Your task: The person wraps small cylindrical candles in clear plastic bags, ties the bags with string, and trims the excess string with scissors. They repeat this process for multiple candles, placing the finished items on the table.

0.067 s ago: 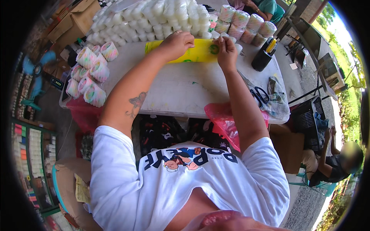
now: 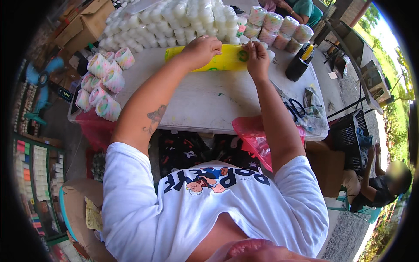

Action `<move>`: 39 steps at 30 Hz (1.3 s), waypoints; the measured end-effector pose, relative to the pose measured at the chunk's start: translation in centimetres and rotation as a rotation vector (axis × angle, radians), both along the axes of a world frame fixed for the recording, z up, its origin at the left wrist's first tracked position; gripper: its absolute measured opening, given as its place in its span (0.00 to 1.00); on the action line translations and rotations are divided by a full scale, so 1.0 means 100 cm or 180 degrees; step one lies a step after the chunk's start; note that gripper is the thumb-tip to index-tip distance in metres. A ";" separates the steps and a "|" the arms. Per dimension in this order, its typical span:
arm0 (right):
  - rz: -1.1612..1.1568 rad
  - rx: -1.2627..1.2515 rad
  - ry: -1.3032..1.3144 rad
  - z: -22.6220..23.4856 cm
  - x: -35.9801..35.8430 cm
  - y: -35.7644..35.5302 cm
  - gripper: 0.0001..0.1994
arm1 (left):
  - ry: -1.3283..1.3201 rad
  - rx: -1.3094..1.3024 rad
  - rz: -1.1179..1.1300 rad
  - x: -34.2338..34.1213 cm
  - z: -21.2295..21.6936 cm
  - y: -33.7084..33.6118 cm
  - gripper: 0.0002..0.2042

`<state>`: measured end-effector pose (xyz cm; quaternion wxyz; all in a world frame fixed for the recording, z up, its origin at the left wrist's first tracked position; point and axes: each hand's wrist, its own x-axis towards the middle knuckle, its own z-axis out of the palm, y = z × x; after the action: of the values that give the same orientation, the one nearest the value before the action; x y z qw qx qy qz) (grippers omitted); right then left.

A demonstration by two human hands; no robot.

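A yellow plastic bag (image 2: 228, 63) with green print lies flat and wide across the far middle of the table. My left hand (image 2: 203, 51) is closed over its upper middle, fingers curled at the top edge. At the bag's right end, my right hand (image 2: 258, 57) pinches the plastic between thumb and fingers. Just behind both hands stand stacked rows of white spools (image 2: 174, 26). Small white round pieces (image 2: 269, 55) sit right by my right hand, partly hidden by it.
Multicoloured yarn cones (image 2: 108, 108) cluster at the table's left. Wrapped multicoloured rolls (image 2: 273, 22) stand far right, near a black holder (image 2: 298, 63) with a yellow-handled tool. Scissors (image 2: 295, 108) and a cloth (image 2: 312, 109) lie at right. Pink plastic (image 2: 251, 135) hangs over the front edge. Other people sit nearby.
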<state>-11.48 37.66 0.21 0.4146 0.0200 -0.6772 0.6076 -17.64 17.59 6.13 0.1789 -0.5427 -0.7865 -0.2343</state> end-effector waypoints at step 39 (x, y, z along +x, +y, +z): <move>-0.0396 0.0241 -0.0847 0.018 -0.029 -0.002 0.12 | -0.1860 -0.1106 0.0693 -0.031 0.060 -0.061 0.08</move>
<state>-14.43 37.46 2.00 0.3569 -0.0871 -0.7485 0.5520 -20.70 11.45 12.17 -0.1247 -0.3881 -0.8858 -0.2219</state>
